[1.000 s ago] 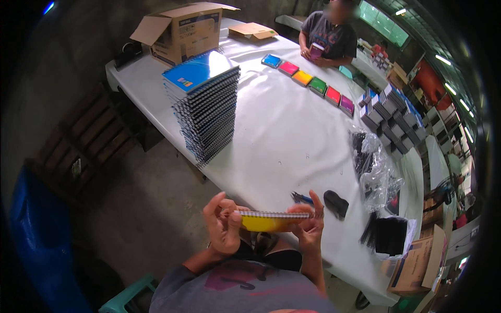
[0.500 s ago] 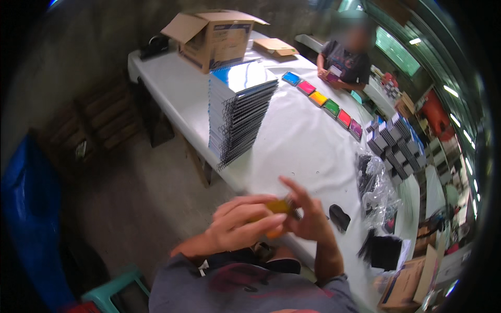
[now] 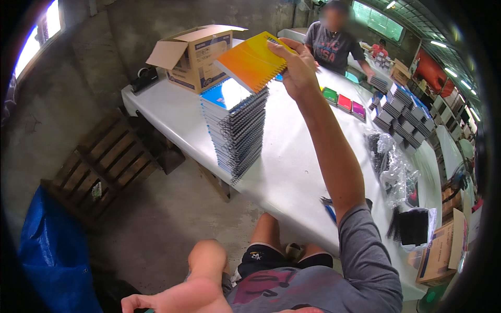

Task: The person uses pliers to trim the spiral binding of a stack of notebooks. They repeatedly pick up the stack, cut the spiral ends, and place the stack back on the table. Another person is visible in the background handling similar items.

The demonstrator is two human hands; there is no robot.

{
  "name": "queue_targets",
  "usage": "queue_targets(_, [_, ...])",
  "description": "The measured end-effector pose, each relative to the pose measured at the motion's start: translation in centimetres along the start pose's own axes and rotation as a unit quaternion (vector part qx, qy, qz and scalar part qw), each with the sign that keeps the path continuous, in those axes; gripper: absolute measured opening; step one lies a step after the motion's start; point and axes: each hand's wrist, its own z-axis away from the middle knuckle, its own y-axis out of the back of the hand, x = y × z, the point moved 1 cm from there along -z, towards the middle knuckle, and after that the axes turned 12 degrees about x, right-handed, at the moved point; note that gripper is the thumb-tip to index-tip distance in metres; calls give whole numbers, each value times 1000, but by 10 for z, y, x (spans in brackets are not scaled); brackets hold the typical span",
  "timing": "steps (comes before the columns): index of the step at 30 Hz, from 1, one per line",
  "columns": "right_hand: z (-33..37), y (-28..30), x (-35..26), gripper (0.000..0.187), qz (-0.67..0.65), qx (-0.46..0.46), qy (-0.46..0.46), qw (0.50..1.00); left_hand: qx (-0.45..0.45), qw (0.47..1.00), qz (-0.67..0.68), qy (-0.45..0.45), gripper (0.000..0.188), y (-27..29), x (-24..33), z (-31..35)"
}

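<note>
A yellow-orange spiral notebook [image 3: 254, 61] is gripped in my right hand [image 3: 297, 65], thumb on its cover, raised and tilted at the top of a tall notebook stack [image 3: 235, 133]. Whether it touches the stack, I cannot tell. That stack has a blue, shiny top cover and dark wire spirals along its right side. My left hand [image 3: 175, 298] is low at the bottom edge, palm up and holding nothing visible. Its thumb is stretched out, while the lower edge cuts off part of the hand. A blue-handled tool [image 3: 330, 209] lies on the table beside my right forearm.
An opened cardboard box [image 3: 209, 60] stands behind the stack on the white table [image 3: 292, 161]. Green, red and purple notebooks [image 3: 344, 102] lie in a row. Piled notebooks [image 3: 402, 117] and clear plastic [image 3: 391, 167] sit at the right. A co-worker [image 3: 334, 39] stands across.
My hands have parted: the right has carried the yellow-orange notebook up to the stack, and the left has dropped to the lower left. The co-worker now reaches toward the piled notebooks. The view has shifted.
</note>
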Motion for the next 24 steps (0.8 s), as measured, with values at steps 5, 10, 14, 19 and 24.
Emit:
queue_targets(5, [-13,-24,26,54,144,-12,-8,990,145,955,248,80,58,-7,7,-6])
queue_targets(10, [2,-21,32,46,333,19,51,941,112,964,210,115,59,-5,5,-6])
queue_targets(14, [3,-15,37,41,492,20,181,851,125,934,284,176,57,-7,11,-4])
queue_targets(19, [13,-15,33,45,624,0,85,777,128,925,310,177,58,-4,14,3])
queue_targets(24, [19,-12,37,50,626,-17,37,779,105,962,223,118,56,-6,12,13])
